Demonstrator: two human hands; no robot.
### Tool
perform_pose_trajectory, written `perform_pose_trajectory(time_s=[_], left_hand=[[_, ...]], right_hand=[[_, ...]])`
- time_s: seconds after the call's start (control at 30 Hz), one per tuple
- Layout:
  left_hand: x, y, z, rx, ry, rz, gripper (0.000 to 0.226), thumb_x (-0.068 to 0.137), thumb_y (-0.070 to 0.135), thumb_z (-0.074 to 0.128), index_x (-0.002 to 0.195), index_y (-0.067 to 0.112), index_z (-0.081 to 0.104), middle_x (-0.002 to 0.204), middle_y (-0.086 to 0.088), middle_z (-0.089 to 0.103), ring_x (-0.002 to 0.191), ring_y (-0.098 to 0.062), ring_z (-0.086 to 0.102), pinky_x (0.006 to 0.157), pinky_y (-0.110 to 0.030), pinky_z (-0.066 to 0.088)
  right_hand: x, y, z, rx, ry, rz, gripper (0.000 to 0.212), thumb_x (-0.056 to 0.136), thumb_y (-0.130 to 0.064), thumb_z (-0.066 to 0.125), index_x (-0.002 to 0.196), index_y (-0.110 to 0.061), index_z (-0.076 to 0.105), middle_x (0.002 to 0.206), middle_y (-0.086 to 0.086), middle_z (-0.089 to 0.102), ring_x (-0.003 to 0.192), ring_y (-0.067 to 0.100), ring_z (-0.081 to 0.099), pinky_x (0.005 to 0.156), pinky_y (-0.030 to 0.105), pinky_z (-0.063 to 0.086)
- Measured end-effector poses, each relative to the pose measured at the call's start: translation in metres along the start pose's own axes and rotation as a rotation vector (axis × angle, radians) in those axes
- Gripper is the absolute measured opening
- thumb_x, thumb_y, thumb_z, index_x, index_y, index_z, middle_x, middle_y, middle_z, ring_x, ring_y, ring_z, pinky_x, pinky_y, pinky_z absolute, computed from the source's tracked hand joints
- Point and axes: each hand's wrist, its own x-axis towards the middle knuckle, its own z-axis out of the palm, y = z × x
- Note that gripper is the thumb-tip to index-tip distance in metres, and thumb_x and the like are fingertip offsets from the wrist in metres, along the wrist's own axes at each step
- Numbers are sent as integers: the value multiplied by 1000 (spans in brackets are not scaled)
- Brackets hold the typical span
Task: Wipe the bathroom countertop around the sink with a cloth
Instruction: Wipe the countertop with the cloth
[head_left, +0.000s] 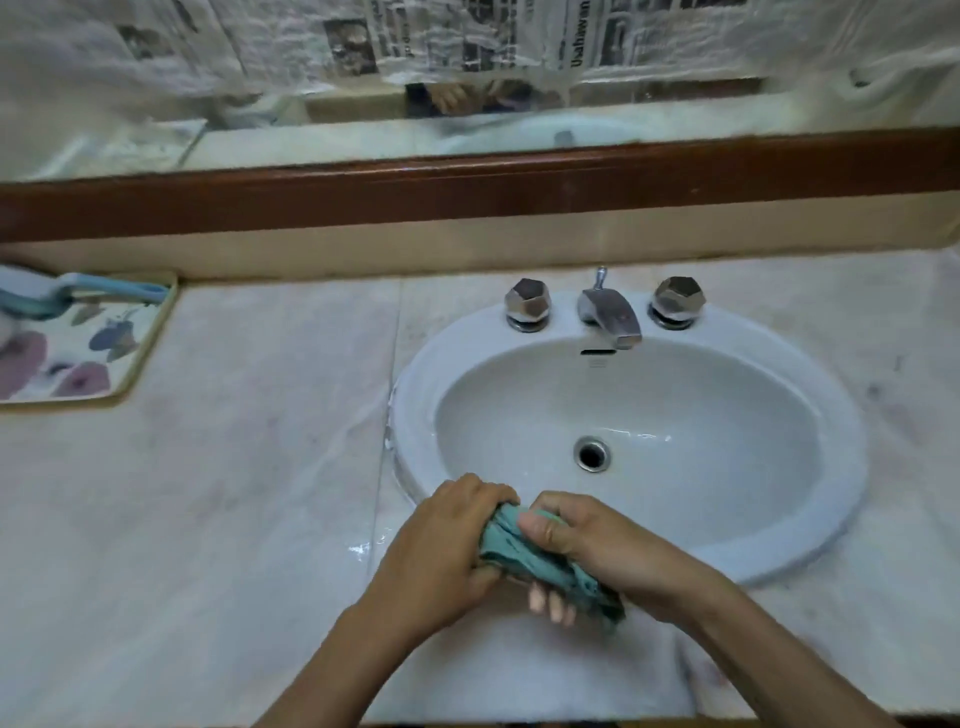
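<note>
A teal cloth (511, 545) is bunched and twisted between both my hands, over the front rim of the white oval sink (841, 467). My left hand (441, 540) grips its left end, fingers curled over it. My right hand (587, 540) grips the other end, thumb on top and fingertips showing below. Most of the cloth is hidden inside the two fists. The pale marble countertop (234, 467) spreads around the sink, with wet streaks along the basin's left edge.
Chrome spout (608, 312) with two knobs (527, 304) (678, 301) sits at the back of the basin. A floral tray (104, 358) holding a blue-handled brush (104, 291) stands at far left. A wooden mirror frame (467, 192) runs behind.
</note>
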Motion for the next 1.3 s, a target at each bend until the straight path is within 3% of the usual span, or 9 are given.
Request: perform_pose_trajectory(time_s=[0.17, 0.33, 0.4, 0.5, 0.6, 0.8, 0.93, 1.2, 1.3], left_hand=[[-82, -56, 3, -185, 275, -330, 66, 74, 33, 59, 134, 44, 37, 130, 20, 39, 120, -1, 39, 100, -16, 33], [-136, -116, -17, -225, 448, -600, 58, 79, 30, 63, 132, 38, 41, 130, 13, 42, 122, -14, 46, 99, -28, 40], [-149, -136, -25, -218, 501, -642, 52, 81, 24, 64, 128, 35, 46, 126, 13, 43, 120, -15, 48, 95, -25, 38], [-160, -157, -35, -198, 566, -662, 37, 87, 25, 59, 124, 26, 55, 123, 15, 45, 119, -13, 45, 95, -20, 33], [-164, -172, -41, -214, 576, -656, 29, 94, 22, 57, 123, 28, 56, 125, 18, 42, 120, -4, 39, 97, -19, 30], [-176, -204, -52, -227, 593, -653, 29, 94, 22, 56, 122, 28, 58, 129, 18, 41, 122, -3, 36, 98, -25, 33], [-175, -230, -63, -112, 578, -630, 39, 89, 37, 46, 123, 22, 59, 137, 5, 44, 126, -13, 37, 99, -34, 37], [-158, -289, -79, 165, 419, -720, 56, 87, 47, 35, 136, 22, 51, 155, -3, 33, 142, -28, 27, 104, -53, 34], [-156, -289, -74, 199, 434, -724, 55, 88, 45, 37, 136, 22, 51, 155, -2, 33, 143, -26, 26, 104, -50, 32]], right_hand=[[50, 15, 71, -109, 250, 35, 15, 87, -18, 66, 82, -11, 54, 75, 7, 60, 69, 20, 55, 63, 34, 41], [95, -19, 122, -174, 507, -66, 27, 69, 10, 55, 74, -15, 46, 69, 0, 56, 58, 20, 47, 45, 28, 37], [116, -40, 136, -256, 607, -193, 31, 68, 10, 47, 82, -19, 49, 70, -3, 57, 56, 23, 46, 40, 32, 42], [158, -55, 147, -685, 699, -328, 66, 67, 9, 41, 122, -26, 48, 109, 8, 60, 87, 33, 58, 67, 41, 48], [197, -32, 171, -1034, 597, -276, 77, 67, 8, 34, 142, -9, 39, 150, 18, 34, 137, 37, 33, 100, 44, 41], [162, 28, 198, -1338, 159, -318, 75, 92, -60, 23, 153, -26, -3, 159, -3, -11, 147, 18, -11, 118, 29, -6], [169, 24, 178, -1602, 193, -454, 60, 97, -50, 33, 152, -28, 25, 160, 7, 18, 148, 24, 11, 113, 39, 16], [204, 13, 176, -1567, -7, -632, 55, 100, -47, 24, 152, -32, 19, 161, -5, 12, 149, 21, 6, 115, 37, 13], [246, -11, 147, -1448, 161, -553, 54, 99, -48, 20, 151, -36, 16, 161, -9, 9, 149, 17, 5, 114, 40, 20]])
